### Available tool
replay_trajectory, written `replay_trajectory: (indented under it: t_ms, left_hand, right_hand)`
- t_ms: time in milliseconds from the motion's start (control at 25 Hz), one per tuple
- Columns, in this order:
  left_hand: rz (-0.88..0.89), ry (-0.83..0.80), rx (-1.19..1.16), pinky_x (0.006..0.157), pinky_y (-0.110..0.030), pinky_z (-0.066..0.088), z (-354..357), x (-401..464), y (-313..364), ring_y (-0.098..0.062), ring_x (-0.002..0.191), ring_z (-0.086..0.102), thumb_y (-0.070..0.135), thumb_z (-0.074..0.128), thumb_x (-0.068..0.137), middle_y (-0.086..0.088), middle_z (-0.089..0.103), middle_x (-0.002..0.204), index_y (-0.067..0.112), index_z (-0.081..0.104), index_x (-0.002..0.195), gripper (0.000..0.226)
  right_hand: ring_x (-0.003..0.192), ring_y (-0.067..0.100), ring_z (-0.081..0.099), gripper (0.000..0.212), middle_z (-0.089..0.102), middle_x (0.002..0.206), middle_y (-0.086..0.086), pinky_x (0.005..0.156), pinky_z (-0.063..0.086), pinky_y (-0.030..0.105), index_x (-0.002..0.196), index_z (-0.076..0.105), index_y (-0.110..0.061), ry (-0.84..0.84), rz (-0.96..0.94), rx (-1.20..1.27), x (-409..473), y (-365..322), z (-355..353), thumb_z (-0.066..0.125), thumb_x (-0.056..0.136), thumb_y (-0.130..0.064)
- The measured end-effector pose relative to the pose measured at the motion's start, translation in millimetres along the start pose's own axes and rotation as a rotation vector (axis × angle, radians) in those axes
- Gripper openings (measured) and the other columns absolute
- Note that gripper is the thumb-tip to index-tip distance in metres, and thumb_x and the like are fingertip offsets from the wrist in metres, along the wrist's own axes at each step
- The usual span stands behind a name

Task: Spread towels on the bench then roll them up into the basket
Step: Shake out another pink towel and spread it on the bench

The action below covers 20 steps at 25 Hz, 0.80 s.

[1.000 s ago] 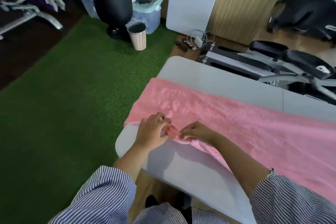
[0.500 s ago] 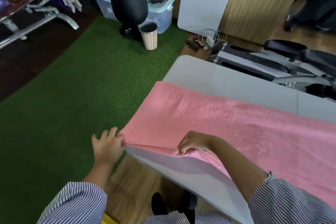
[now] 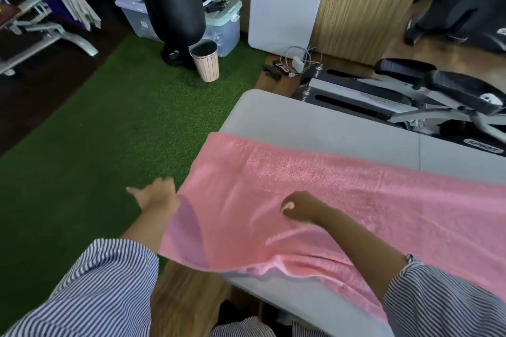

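Towel (image 3: 342, 200) over bench (image 3: 315, 128), both grips unclear (left hand (image 3: 157, 195) blurred, right hand (image 3: 299, 206) half-curled)

exercise machine (image 3: 410, 107): one word in light letters on its dark base at the right edge, looks like "SPIRIT" but it's smeared so don't quote me
black step platform (image 3: 317, 82): tiny white print near its corners, way too small to read
storage box (image 3: 142, 22): small white sticker on the front, can't make out a thing on it
small black item on the floor (image 3: 282, 70): has a red and white mark, not readable either
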State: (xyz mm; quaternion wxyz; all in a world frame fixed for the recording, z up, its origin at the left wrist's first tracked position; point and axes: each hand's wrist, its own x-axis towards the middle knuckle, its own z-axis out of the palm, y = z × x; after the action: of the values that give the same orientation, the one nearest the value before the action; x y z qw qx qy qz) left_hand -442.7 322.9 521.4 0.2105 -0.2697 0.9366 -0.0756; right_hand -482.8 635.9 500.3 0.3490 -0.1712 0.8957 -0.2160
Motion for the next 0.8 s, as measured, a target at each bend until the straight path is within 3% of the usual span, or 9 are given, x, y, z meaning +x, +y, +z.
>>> replay_trajectory:
  t_ms: [120,240,360,480,520,600,680,720,800]
  left_hand:
    - [0.223,0.085,-0.123,0.111,-0.057,0.019,-27,10,53,-0.018,0.101,0.060,0.024,0.051,0.092,0.001,0.057,0.113,0.022,0.051,0.124,0.032]
    - [0.453,0.107,-0.200,0.111,-0.057,0.024,-40,28,103,-0.021,0.122,0.050,0.014,0.048,0.092,0.000,0.046,0.138,0.020,0.039,0.139,0.048]
    - [0.604,0.065,-0.214,0.112,-0.058,0.021,-44,54,142,-0.021,0.137,0.035,0.010,0.057,0.088,0.000,0.027,0.154,0.023,0.027,0.148,0.068]
    - [0.638,-0.051,-0.117,0.113,-0.060,0.014,-41,78,162,-0.020,0.145,0.017,0.022,0.071,0.080,0.000,0.011,0.159,0.029,0.018,0.150,0.088]
    - [0.649,-0.055,-0.064,0.113,-0.059,0.011,-38,85,164,-0.018,0.145,0.015,0.028,0.073,0.078,0.002,0.012,0.158,0.029,0.023,0.149,0.087]
    - [0.725,-0.009,-0.018,0.113,-0.058,0.010,-38,93,167,-0.014,0.139,0.027,0.034,0.073,0.074,0.005,0.032,0.146,0.029,0.050,0.128,0.058]
    - [0.851,0.120,-0.074,0.115,-0.055,0.011,-44,96,171,-0.011,0.121,0.044,0.027,0.067,0.076,0.008,0.049,0.123,0.028,0.059,0.092,0.018]
    - [0.901,0.188,-0.117,0.114,-0.051,0.017,-49,96,172,-0.011,0.108,0.050,0.021,0.064,0.078,0.009,0.053,0.113,0.027,0.055,0.081,0.011]
    - [0.941,0.274,-0.177,0.099,-0.038,0.033,-55,96,172,-0.012,0.082,0.049,0.013,0.060,0.079,0.009,0.054,0.096,0.027,0.047,0.070,0.022]
  right_hand:
    - [0.115,0.023,0.050,0.028,0.053,0.124,0.011,0.101,0.039,0.031,0.114,0.059,-0.007,0.239,0.114,-0.005,15,36,-28,0.048,0.089,-0.002]
    - [0.121,0.025,0.042,0.044,0.041,0.134,0.012,0.100,0.041,0.031,0.126,0.048,-0.006,0.383,0.219,-0.113,37,56,-55,0.052,0.083,0.003]
    - [0.134,0.026,0.030,0.062,0.023,0.149,0.009,0.105,0.035,0.041,0.135,0.034,-0.010,0.377,0.292,-0.378,56,68,-74,0.064,0.080,-0.013]
    - [0.120,0.023,0.046,0.053,0.048,0.128,0.006,0.106,0.034,0.040,0.128,0.044,-0.014,0.283,0.320,-0.422,69,75,-80,0.064,0.079,-0.022]
    - [0.112,0.022,0.052,0.046,0.053,0.119,0.005,0.103,0.036,0.037,0.123,0.049,-0.014,0.266,0.316,-0.442,70,75,-82,0.063,0.080,-0.023]
    - [0.098,0.022,0.058,0.029,0.058,0.104,0.002,0.091,0.044,0.034,0.109,0.054,-0.015,0.254,0.295,-0.448,68,74,-88,0.059,0.081,-0.022]
    - [0.077,0.024,0.056,0.014,0.050,0.085,0.000,0.070,0.047,0.032,0.093,0.047,-0.016,0.361,0.261,-0.419,61,70,-95,0.054,0.082,-0.013]
    - [0.068,0.024,0.052,0.014,0.045,0.080,0.000,0.061,0.045,0.031,0.091,0.045,-0.015,0.456,0.231,-0.425,58,69,-96,0.052,0.082,-0.008]
    - [0.061,0.025,0.052,0.017,0.048,0.086,0.003,0.055,0.042,0.032,0.098,0.050,-0.009,0.534,0.162,-0.438,52,71,-91,0.054,0.082,-0.009]
